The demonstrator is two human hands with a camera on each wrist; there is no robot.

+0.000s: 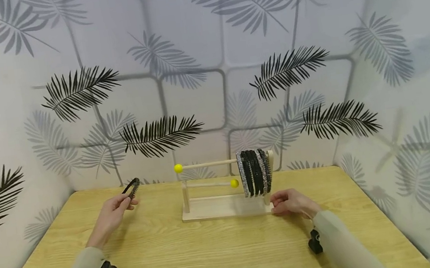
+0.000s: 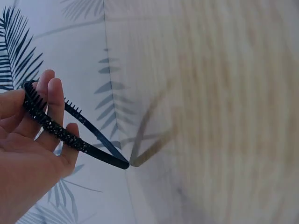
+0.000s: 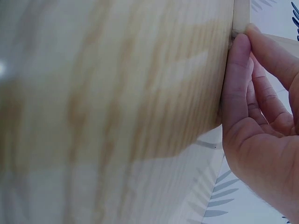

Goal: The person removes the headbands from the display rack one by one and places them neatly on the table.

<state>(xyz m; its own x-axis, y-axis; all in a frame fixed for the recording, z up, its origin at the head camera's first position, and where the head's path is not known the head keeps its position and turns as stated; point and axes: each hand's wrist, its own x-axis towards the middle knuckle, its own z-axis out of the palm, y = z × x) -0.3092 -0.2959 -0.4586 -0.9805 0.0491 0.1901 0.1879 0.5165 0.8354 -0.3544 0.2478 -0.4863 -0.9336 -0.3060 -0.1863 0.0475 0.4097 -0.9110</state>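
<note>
Left hand [image 1: 112,212] pinches headband [image 2: 60,133] at its fingertips.

a worktop [image 1: 221,254] with a yellowish wood-grain surface spreads out around a wooden stand [image 1: 212,208], its grain running the same way as the stand's long base. that flat, rectangular base sits directly on the worktop, whose far edge runs behind the stand.

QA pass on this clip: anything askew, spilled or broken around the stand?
Nothing clearly wrong: no spill or visible damage, and the stand sits upright on the table. Only the headbands look lopsided, bunched at the right end of the upper bar. Another headband is in the left hand.
</note>
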